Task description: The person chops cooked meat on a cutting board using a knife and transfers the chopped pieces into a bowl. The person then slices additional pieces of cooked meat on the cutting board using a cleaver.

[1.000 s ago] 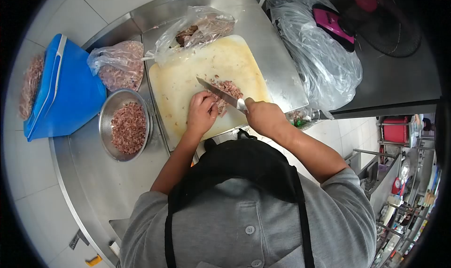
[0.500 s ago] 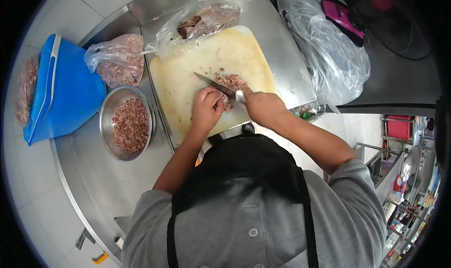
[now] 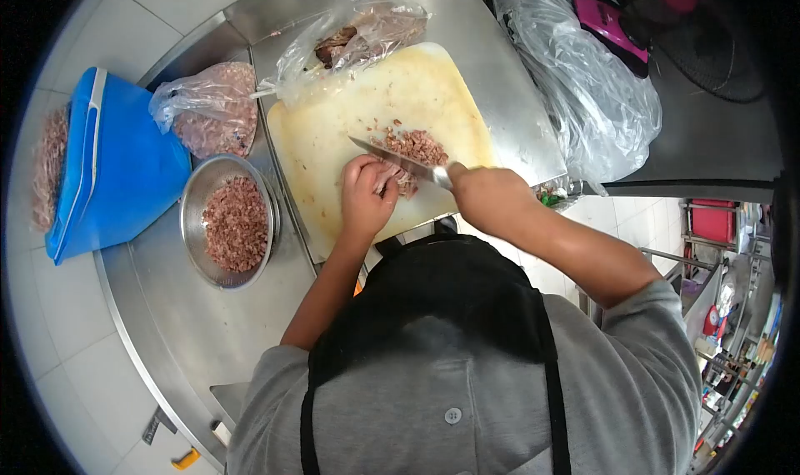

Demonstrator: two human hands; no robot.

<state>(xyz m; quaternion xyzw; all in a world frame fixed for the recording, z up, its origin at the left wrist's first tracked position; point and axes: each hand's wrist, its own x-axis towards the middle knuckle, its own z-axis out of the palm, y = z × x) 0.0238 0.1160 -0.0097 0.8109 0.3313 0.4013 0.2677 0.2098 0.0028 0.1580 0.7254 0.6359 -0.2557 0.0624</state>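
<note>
On the yellowed cutting board (image 3: 317, 200), my right hand (image 3: 492, 193) grips a kitchen knife (image 3: 402, 162) by its handle, the blade pointing up and left. My left hand (image 3: 367, 193) has its fingers curled over a piece of meat (image 3: 403, 181), close beside the blade on the near side. Part of that piece is hidden under the fingers. A small heap of chopped meat (image 3: 418, 145) lies just beyond the blade, with a few loose bits around it.
Left of the board, a steel colander (image 3: 190, 240) holds chopped meat. Near it are a tied bag of meat (image 3: 218, 112) and a blue container (image 3: 137, 162). A clear bag with dark meat (image 3: 354, 37) touches the board's far edge. Plastic bags (image 3: 575, 100) lie right.
My right hand and the knife have shifted slightly right and toward me. My left hand stays on the meat.
</note>
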